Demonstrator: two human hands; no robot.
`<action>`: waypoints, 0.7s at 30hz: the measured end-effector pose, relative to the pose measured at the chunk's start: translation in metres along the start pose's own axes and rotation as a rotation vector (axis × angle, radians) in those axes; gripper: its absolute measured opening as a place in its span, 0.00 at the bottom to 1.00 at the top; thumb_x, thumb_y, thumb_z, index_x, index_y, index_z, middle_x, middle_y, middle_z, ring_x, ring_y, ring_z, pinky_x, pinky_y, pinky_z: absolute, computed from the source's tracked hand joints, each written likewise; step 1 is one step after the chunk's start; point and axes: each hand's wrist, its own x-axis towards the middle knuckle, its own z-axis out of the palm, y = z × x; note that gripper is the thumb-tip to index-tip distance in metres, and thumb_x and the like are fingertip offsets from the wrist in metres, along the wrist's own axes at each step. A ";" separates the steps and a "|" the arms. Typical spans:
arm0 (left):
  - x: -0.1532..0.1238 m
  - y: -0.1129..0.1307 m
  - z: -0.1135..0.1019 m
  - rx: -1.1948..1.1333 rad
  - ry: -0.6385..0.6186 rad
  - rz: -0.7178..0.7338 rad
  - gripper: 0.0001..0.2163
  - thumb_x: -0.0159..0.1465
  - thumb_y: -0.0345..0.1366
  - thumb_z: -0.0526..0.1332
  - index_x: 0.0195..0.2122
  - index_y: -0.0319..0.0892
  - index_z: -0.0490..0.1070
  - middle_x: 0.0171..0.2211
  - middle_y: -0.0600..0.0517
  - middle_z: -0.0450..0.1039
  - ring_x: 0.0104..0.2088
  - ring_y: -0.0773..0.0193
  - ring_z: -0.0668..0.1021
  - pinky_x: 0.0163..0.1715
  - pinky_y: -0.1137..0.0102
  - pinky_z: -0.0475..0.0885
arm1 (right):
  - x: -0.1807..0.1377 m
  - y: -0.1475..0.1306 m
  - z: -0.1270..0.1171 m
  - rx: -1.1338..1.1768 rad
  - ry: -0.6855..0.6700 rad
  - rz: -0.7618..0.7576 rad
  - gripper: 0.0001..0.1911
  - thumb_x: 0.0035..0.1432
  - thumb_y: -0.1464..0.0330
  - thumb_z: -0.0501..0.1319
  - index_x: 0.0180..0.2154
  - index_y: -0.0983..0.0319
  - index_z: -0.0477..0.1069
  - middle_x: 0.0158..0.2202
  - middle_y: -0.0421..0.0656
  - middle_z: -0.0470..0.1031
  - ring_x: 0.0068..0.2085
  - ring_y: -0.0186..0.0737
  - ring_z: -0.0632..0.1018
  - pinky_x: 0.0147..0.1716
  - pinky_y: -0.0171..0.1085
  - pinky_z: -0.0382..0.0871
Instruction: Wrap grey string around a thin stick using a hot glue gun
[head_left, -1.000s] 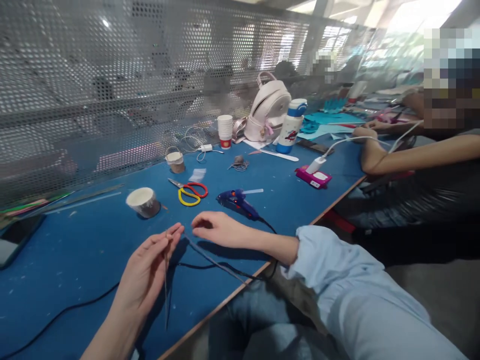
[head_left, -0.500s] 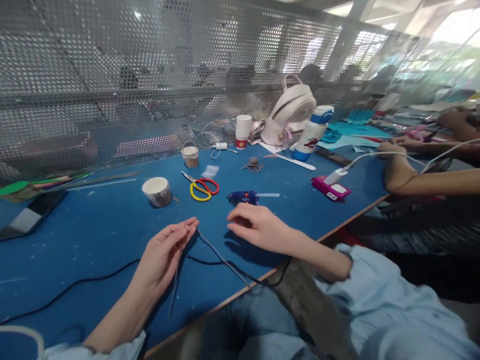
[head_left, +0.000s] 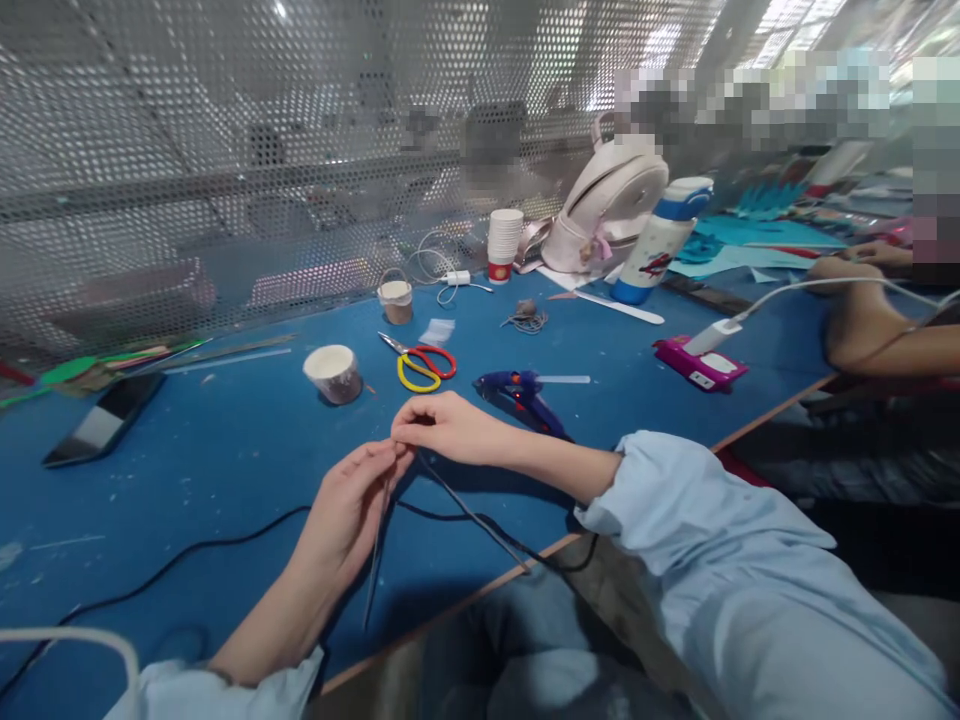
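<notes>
My left hand is closed in a pinch on a thin grey cord, whose two ends hang down on either side of the fingers. My right hand meets the left fingertips, thumb and fingers pinched at the top of the cord. The exact spot it grips is hidden by the fingers. Just beyond the right forearm lies a blue glue gun with a clear glue stick in its back. Scissors with red and yellow handles lie behind my hands, beside a paper-like cup wrapped in grey.
On the blue table are a small handled bucket, stacked paper cups, a grey cord bundle, a bottle, a backpack, a pink power strip and a phone. Another person's arm rests at right.
My right hand has moved left from beside the glue gun and now touches the left fingertips at the cord. The view has shifted slightly, and more of the glue gun shows.
</notes>
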 end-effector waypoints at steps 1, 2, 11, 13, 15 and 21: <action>0.000 0.000 0.000 -0.011 0.004 -0.002 0.03 0.50 0.27 0.67 0.27 0.35 0.78 0.30 0.48 0.79 0.36 0.67 0.79 0.46 0.75 0.71 | 0.001 0.002 0.000 0.034 0.011 0.013 0.05 0.56 0.71 0.58 0.28 0.65 0.69 0.26 0.38 0.73 0.29 0.30 0.73 0.34 0.31 0.65; -0.001 0.000 0.001 -0.020 0.008 -0.003 0.02 0.50 0.27 0.66 0.26 0.35 0.78 0.30 0.48 0.79 0.37 0.66 0.79 0.46 0.74 0.71 | 0.001 0.003 0.000 0.063 0.025 0.020 0.06 0.56 0.71 0.58 0.28 0.65 0.68 0.26 0.37 0.72 0.29 0.30 0.72 0.33 0.31 0.65; -0.002 -0.001 0.004 -0.031 -0.006 -0.015 0.05 0.51 0.23 0.62 0.20 0.35 0.76 0.36 0.41 0.79 0.49 0.56 0.76 0.51 0.70 0.69 | 0.012 0.020 -0.006 0.143 0.196 -0.005 0.09 0.53 0.66 0.59 0.27 0.65 0.68 0.24 0.35 0.65 0.27 0.28 0.65 0.31 0.31 0.60; -0.001 -0.002 0.003 -0.023 -0.018 -0.009 0.06 0.51 0.23 0.62 0.20 0.35 0.75 0.36 0.40 0.79 0.49 0.55 0.76 0.52 0.70 0.68 | 0.011 0.017 -0.007 0.117 0.191 -0.016 0.09 0.56 0.66 0.57 0.29 0.65 0.69 0.28 0.37 0.69 0.30 0.29 0.68 0.33 0.32 0.62; 0.000 -0.002 0.001 -0.013 -0.017 -0.003 0.05 0.50 0.23 0.63 0.20 0.35 0.75 0.37 0.40 0.79 0.49 0.55 0.76 0.52 0.70 0.68 | 0.003 0.011 -0.009 0.020 0.220 -0.055 0.09 0.57 0.67 0.56 0.35 0.65 0.71 0.35 0.41 0.73 0.34 0.31 0.70 0.35 0.32 0.63; 0.002 0.000 -0.001 0.042 0.037 0.080 0.05 0.50 0.25 0.64 0.18 0.36 0.74 0.37 0.41 0.79 0.50 0.55 0.75 0.53 0.71 0.66 | -0.072 -0.007 -0.043 -0.289 0.100 -0.080 0.14 0.60 0.63 0.55 0.41 0.65 0.72 0.34 0.42 0.75 0.31 0.32 0.72 0.32 0.32 0.64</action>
